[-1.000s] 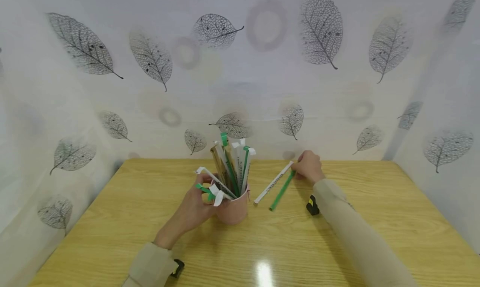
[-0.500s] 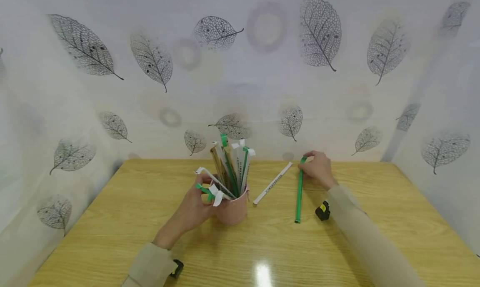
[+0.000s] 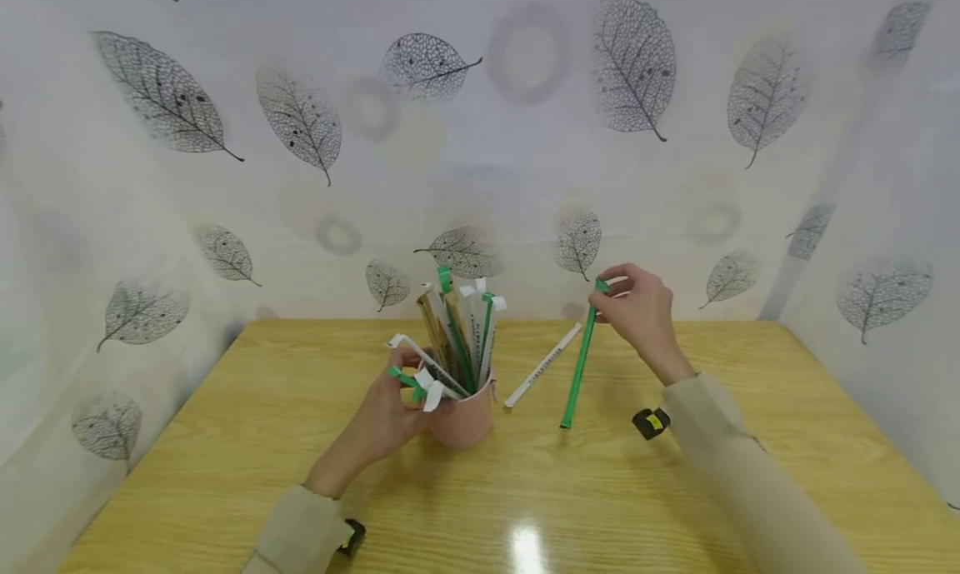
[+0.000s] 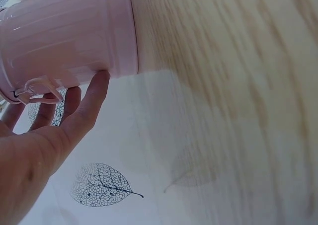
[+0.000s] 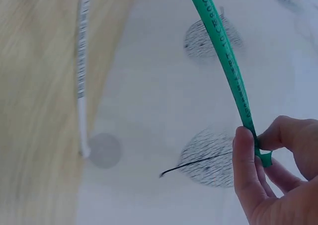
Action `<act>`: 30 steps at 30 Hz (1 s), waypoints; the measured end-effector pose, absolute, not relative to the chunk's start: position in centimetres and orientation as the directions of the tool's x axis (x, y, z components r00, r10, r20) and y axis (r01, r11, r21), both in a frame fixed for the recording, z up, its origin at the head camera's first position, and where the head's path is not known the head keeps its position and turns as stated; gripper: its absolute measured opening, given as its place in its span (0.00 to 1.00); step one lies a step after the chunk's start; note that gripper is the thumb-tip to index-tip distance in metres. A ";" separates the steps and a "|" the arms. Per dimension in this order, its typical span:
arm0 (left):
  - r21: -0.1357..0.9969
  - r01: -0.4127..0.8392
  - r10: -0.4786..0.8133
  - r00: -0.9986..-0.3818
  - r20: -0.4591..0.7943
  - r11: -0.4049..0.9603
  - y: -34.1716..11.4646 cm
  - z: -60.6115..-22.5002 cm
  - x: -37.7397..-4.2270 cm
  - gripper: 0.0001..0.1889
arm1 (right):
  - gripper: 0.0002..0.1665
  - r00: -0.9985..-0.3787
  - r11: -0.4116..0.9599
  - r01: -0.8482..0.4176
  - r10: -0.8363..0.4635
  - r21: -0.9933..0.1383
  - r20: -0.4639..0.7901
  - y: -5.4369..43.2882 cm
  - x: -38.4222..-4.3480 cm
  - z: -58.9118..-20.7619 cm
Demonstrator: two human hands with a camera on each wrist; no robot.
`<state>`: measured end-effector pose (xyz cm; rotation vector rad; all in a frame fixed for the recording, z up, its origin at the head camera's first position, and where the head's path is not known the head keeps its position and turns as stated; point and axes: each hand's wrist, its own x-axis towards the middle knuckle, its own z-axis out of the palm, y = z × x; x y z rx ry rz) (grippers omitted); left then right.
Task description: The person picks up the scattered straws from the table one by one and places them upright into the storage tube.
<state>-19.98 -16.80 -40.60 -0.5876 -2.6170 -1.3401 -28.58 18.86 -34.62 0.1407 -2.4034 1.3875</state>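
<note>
My left hand [image 3: 386, 416] holds the left side of a small pink bucket [image 3: 463, 424], thumb in front and fingers behind. In the left wrist view, fingertips press the wall of the bucket [image 4: 64, 41] beside its handle. Several paper-wrapped straws [image 3: 459, 332], green, white and brown, stand in it; a few with bent ends lean over the left rim. My right hand [image 3: 637, 311] pinches a green wrapped straw [image 3: 580, 361] by its top end, the rest slanting down right of the bucket. The right wrist view shows printing along this straw [image 5: 223, 51].
A white wrapped straw [image 3: 543, 366] lies on the wooden table [image 3: 262, 416] between the bucket and the green straw. Leaf-patterned cloth [image 3: 525, 174] hangs behind the table and along both sides. Black wrist devices [image 3: 651, 423] sit below each forearm.
My right hand has picked the green straw up from the table, moving first right, then up, tilting it. My left hand and the bucket have stayed in place.
</note>
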 end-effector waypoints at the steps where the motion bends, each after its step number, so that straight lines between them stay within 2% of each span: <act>1: 0.747 0.404 0.278 -0.913 0.298 0.528 -16.8 -40.6 -20.0 0.35 | 0.16 -0.917 0.507 -0.288 0.098 -0.812 0.386 18.6 -28.3 -34.2; 5: 0.739 0.416 0.283 -0.908 0.308 0.530 -17.0 -40.7 -20.0 0.35 | 0.15 -0.857 0.423 -0.414 0.115 -0.806 0.502 17.1 -27.1 -32.2; 8: 0.745 0.412 0.282 -0.910 0.305 0.525 -17.0 -40.7 -20.1 0.35 | 0.13 -0.795 0.312 -0.544 0.107 -0.779 0.598 15.9 -26.2 -30.9; 15: 0.741 0.413 0.283 -0.910 0.304 0.530 -17.0 -40.7 -20.1 0.34 | 0.15 -0.575 0.093 -0.812 0.041 -0.576 0.817 13.2 -24.5 -28.6; 24: 0.740 0.427 0.284 -0.903 0.321 0.520 -17.0 -40.7 -20.1 0.32 | 0.14 -0.375 -0.033 -0.927 0.036 -0.374 0.926 10.1 -24.0 -27.5; 30: 0.739 0.428 0.287 -0.903 0.320 0.521 -17.0 -40.7 -20.1 0.34 | 0.13 -0.242 -0.093 -0.965 -0.021 -0.243 0.970 8.9 -24.5 -27.7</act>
